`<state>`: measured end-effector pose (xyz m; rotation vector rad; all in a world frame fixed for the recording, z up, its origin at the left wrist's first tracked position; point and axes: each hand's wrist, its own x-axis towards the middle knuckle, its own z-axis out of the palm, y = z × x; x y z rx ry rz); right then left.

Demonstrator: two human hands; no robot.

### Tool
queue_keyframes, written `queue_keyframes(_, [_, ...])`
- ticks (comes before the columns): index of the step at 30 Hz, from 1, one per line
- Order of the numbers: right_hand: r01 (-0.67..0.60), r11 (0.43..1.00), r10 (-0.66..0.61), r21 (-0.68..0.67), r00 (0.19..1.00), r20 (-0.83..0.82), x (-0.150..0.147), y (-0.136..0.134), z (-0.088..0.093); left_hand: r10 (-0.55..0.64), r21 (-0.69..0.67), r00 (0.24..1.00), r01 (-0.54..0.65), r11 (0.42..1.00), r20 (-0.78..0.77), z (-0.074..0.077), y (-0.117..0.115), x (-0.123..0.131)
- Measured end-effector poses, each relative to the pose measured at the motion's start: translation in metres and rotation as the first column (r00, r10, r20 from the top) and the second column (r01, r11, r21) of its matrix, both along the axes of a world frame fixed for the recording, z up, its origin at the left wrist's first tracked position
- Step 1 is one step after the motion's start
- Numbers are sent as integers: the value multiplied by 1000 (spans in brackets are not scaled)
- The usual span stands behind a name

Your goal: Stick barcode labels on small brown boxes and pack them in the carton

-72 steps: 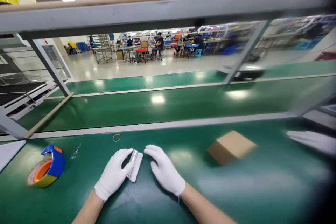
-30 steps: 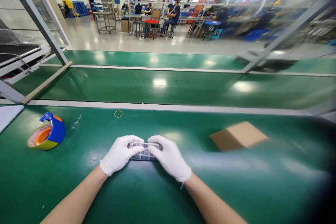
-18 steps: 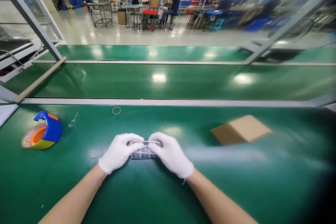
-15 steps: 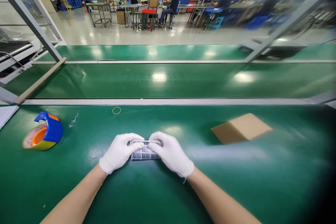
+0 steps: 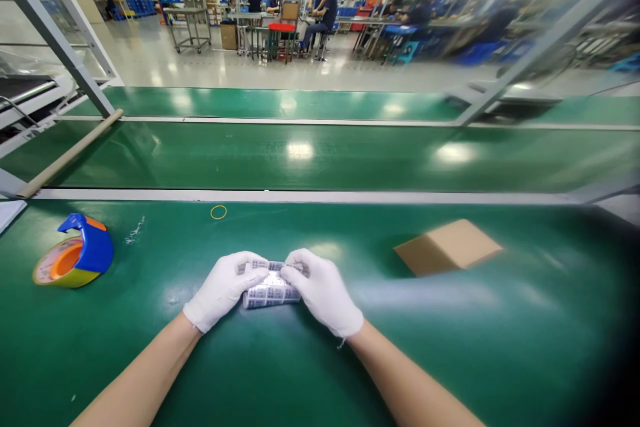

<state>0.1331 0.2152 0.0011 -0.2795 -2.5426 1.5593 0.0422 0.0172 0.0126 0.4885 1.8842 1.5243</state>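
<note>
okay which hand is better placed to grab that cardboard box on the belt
Right. The box lies on the right hand's side, with bare belt between them. The left hand would have to cross over. Both hands hold the label stack.

The bench (image 5: 450, 347) is a long, glossy green surface that runs left to right, with a pale strip (image 5: 320, 196) along its far edge. Beyond the strip lie two more green lanes. On the near lane, at the left, sits a tape dispenser (image 5: 75, 260), blue and orange, with a yellowish roll. A small yellow rubber band (image 5: 219, 212) lies flat close to the pale strip, with a whitish scuff (image 5: 135, 230) to its left. A brown cardboard box (image 5: 447, 247) rests to the right, well apart from the dispenser. Near the middle, a small stack of printed labels (image 5: 270, 290) rests on the green surface. A white sheet's corner (image 5: 7, 212) shows at the left edge.
</note>
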Motion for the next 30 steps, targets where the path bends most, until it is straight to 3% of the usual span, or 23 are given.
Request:
queue_keyframes(7, [132,968,-50,213,935,-352,-1,9,-7,162,52,987,-161,986,-16,-9,-2,-2])
queue_keyframes(16, [178,935,-29,308,902,-431,-3,9,-5,162,39,984,-159,986,-75,-15,-3,-2])
queue_keyframes(23, [169,921,-3,350,903,-429,-1,6,-3,128,38,990,-126,991,-56,-6,-2,-2])
queue_keyframes(30, [182,932,18,313,840,-542,4,0,4,135,35,987,-133,991,-87,-5,1,1])
